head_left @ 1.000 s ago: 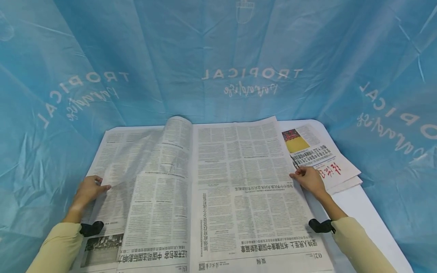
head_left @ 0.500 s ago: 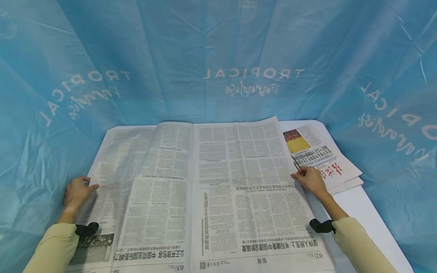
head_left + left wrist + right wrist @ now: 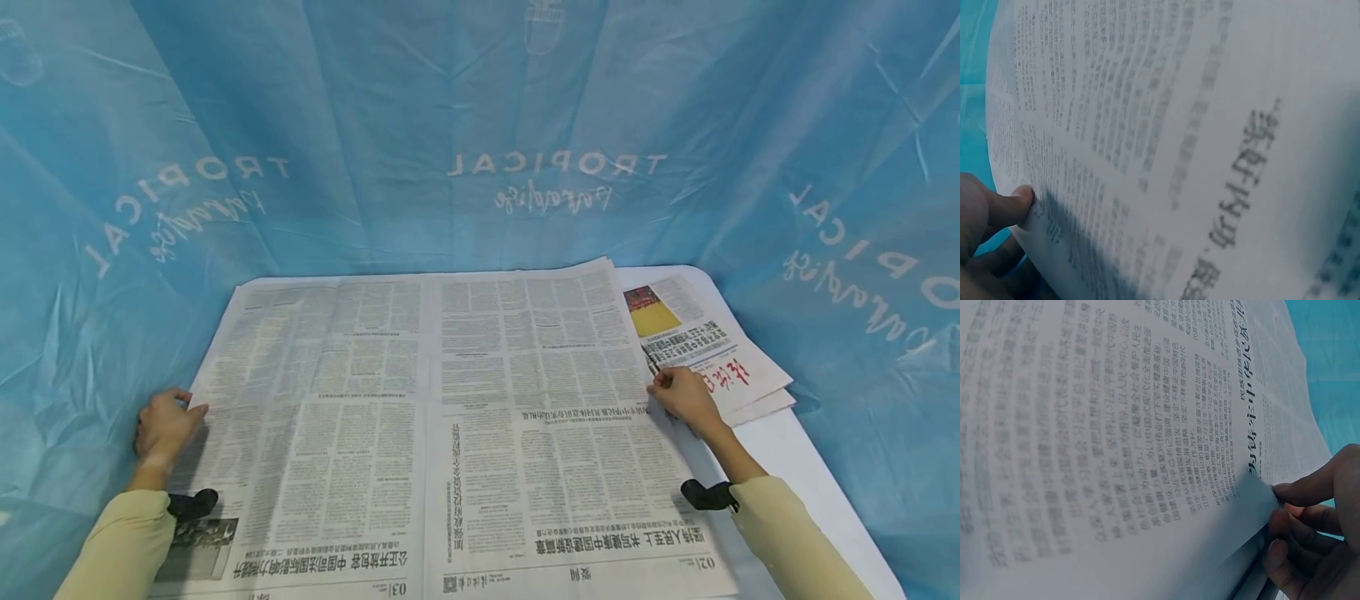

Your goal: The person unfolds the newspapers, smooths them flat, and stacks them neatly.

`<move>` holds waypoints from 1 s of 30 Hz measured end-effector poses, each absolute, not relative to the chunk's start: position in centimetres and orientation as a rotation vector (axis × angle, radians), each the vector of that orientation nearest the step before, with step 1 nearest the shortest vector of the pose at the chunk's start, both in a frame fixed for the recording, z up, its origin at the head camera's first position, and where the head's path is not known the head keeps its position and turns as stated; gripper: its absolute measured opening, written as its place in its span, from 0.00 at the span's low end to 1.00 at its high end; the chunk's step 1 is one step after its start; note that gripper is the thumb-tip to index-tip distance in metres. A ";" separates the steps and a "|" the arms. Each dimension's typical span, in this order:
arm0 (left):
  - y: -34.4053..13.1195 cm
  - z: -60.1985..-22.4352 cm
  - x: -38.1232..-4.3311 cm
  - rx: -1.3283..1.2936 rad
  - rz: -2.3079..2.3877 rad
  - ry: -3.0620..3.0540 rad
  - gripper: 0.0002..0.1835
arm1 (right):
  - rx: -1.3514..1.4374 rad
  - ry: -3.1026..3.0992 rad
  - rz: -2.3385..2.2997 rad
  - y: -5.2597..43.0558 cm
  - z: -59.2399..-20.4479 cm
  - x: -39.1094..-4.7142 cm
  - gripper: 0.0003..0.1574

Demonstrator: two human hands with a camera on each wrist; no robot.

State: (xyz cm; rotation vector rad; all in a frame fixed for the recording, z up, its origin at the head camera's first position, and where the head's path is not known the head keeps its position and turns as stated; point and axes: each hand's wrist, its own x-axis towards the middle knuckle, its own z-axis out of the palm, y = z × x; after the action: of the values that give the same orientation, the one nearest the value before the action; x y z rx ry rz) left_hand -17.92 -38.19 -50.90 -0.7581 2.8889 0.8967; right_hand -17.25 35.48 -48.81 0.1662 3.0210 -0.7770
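Note:
A wide newspaper (image 3: 480,433) lies spread open across the white table, its centre fold running from front to back. At its left edge my left hand (image 3: 167,427) pinches the paper; in the left wrist view the thumb (image 3: 1019,201) lies on top of the sheet with the fingers behind the edge. My right hand (image 3: 686,400) pinches the opposite edge, and the right wrist view has its thumb and fingers (image 3: 1310,487) on either side of the sheet's margin. Parts of both hands' fingers are hidden by the paper.
A folded newspaper (image 3: 731,375) with a red masthead and a yellow picture lies at the right, partly under the open one. White table (image 3: 810,492) shows along the right side. Blue printed curtains (image 3: 480,108) hang close behind and on both sides.
My left hand has moved left and slightly down with the page edge. The raised, curled left page has flattened out. My right hand has stayed nearly in place.

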 end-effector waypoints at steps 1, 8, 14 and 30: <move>-38.2 -51.0 -17.9 -0.778 0.897 2.890 0.20 | 0.176 3.020 -0.768 35.5 -48.8 -17.3 0.10; -38.4 -51.7 -17.9 -0.849 0.886 2.902 0.19 | 0.215 3.043 -0.723 35.6 -48.9 -17.3 0.11; -38.6 -51.7 -18.1 -0.843 0.899 2.903 0.19 | 0.225 3.096 -0.666 35.7 -49.2 -17.2 0.11; -38.0 -51.6 -18.2 -0.899 0.889 2.849 0.23 | 0.220 3.083 -0.670 35.1 -48.6 -17.2 0.11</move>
State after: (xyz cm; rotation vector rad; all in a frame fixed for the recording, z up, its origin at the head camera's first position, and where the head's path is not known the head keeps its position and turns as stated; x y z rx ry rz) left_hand -18.23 -37.99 -51.56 -0.8989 2.8495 0.8894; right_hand -17.16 35.13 -48.64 0.2203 3.0828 -0.6705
